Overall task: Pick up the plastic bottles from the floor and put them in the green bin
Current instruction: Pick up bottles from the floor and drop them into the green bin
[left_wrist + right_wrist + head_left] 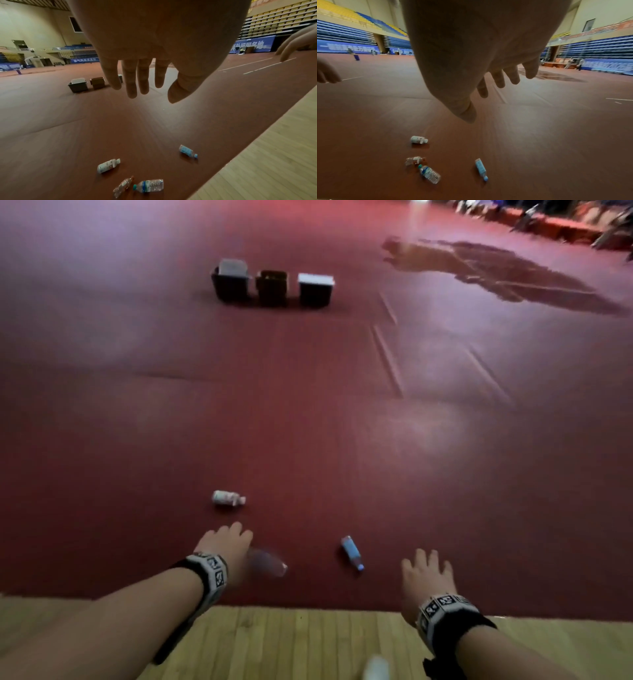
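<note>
While both hands hover empty above the red floor (308, 422), four plastic bottles lie on their sides below them and nothing is lifted yet.

Far ahead stand three bins (272, 287) in a row; which one is green cannot be told. The left hand (224, 544), fingers straight and spread, hangs over the clear water bottle (150, 185), whose long axis runs crosswise, with the crumpled bottle (122, 187) touching its cap end. Farther forward lies the white-labelled bottle (227, 497). The right hand (426, 575), also spread, is nearer the blue-labelled bottle (352, 553), which lies to its left, cap toward the person.
</note>
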A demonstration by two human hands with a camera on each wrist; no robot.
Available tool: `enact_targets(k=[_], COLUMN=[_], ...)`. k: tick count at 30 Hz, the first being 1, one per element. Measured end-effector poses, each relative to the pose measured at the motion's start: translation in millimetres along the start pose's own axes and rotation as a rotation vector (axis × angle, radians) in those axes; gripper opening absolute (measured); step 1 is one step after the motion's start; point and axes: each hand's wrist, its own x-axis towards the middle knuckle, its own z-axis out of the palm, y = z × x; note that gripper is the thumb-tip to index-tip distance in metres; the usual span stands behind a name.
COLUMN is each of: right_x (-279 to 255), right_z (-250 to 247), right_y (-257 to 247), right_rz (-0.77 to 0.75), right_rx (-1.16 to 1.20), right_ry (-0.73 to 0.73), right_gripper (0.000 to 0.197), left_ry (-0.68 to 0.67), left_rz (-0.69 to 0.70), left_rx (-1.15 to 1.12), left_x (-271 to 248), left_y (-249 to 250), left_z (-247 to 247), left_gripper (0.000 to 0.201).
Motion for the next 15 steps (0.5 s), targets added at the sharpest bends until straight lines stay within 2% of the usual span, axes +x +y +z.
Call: enact_targets(k=[5,9,13,15], right_x=[128,264,386,426], right_z=[-5,17,73,102], right_y=[-19,-31,-49,-59], right_rz=[-0.078,-0.136,-0.149,-0.162], right_rx=[-0.049,-0.095,-0.157,-0.214], right_ry=[-0.050,-0.100,-0.155,-0.177], right_gripper=[0.060,0.060,0.059,0.062], left_ry=[-0.116,-0.209,-0.339,-0.405], left_rz=[-0.075,-0.166,-0.255,-0.267], left_rx=[-0.099,-0.243,-0.308,-0.328], left_x=[105,221,345,390], left_y=[3,17,39,52], left_z=[13,44,116,157], left_gripper=[0.062,0.075,0.087,0.089])
